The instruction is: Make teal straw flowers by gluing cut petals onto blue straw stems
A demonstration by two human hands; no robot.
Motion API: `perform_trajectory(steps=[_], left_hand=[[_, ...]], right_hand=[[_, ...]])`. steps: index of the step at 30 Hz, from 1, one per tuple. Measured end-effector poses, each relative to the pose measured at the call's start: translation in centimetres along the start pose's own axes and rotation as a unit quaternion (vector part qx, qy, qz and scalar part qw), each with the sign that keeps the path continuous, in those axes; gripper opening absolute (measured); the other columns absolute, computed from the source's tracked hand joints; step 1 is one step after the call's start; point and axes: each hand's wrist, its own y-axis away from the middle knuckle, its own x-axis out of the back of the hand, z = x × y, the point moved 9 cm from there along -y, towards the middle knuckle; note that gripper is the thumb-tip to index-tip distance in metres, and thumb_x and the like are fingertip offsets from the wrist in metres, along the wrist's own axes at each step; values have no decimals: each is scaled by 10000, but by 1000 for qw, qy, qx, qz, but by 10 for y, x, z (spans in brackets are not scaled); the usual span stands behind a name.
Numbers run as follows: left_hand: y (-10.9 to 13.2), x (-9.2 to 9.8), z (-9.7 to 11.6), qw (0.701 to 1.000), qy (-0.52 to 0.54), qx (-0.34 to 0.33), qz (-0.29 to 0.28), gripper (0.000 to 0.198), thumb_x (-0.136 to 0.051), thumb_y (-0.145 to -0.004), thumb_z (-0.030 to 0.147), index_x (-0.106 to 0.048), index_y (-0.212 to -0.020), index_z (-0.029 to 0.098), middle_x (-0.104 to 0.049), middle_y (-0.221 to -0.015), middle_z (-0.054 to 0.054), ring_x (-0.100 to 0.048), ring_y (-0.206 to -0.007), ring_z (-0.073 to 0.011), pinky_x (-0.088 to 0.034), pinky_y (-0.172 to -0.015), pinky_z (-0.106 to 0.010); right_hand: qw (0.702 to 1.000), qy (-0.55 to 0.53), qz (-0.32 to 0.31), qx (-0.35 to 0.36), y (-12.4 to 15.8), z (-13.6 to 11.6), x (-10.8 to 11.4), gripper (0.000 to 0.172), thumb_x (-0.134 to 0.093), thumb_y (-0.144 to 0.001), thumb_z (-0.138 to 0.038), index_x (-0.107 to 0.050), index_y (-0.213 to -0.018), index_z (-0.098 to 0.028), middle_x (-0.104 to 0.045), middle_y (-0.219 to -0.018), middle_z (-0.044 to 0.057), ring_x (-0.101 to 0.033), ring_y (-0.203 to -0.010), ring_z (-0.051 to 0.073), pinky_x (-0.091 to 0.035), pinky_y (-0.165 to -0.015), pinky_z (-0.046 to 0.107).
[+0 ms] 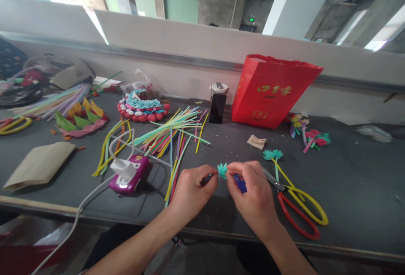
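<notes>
A small teal flower [222, 170], which looks made of pipe cleaners, is held between my two hands above the table's front part. My left hand [196, 185] pinches its left side with thumb and forefinger. From the right, my right hand [251, 188] pinches the flower's other side, its fingers curled. Partly hidden behind the right hand is a dark blue item [240, 183] that I cannot make out. Scissors [299, 205] with a red and a yellow handle lie right of that hand. A finished-looking teal flower [272, 155] with a stem lies just beyond them.
Loose pipe cleaners [177, 131] are heaped mid-table. A purple power strip [129, 176] with a white plug sits at left, near a brown paper packet [41, 163]. Behind stand a phone [217, 108], leaning on a cup, and a red bag [275, 91]. Colourful flowers [311, 138] lie right.
</notes>
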Motion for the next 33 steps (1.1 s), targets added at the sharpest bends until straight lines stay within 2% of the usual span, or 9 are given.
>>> perform_trajectory(steps=[14, 23, 29, 33], left_hand=[[0, -1, 2, 1000, 3, -14, 3, 162, -554, -817, 130, -702, -751, 147, -574, -583, 38, -473, -533, -74, -335, -523, -179], [0, 0, 2, 1000, 11, -14, 5, 143, -578, -816, 146, -711, -762, 149, -608, -604, 32, -510, -545, -78, -362, -536, -176], [-3, 3, -4, 998, 60, 19, 10, 145, -596, -835, 213, -724, -789, 163, -658, -668, 11, -548, -602, -100, -395, -574, -184], [-4, 1, -18, 988, 133, 81, 11, 175, -626, -823, 295, -710, -762, 153, -611, -644, 8, -494, -582, -96, -366, -533, -187]], right_hand=[[1000, -8, -2, 1, 1, -1, 1, 211, -588, -850, -48, -547, -999, -192, -623, -866, 26, -545, -830, 168, -468, -760, 291], [1000, -3, 0, 5, 0, 0, 0, 179, -588, -857, -71, -556, -983, -194, -630, -846, 27, -552, -818, 177, -474, -749, 311], [999, -19, 26, 6, 0, 1, 13, 202, -623, -849, -101, -584, -1025, -193, -658, -912, 42, -567, -894, 195, -478, -820, 358], [997, -17, 75, -5, 1, 4, 28, 180, -627, -850, -104, -596, -999, -201, -661, -938, 48, -579, -912, 195, -480, -802, 354]])
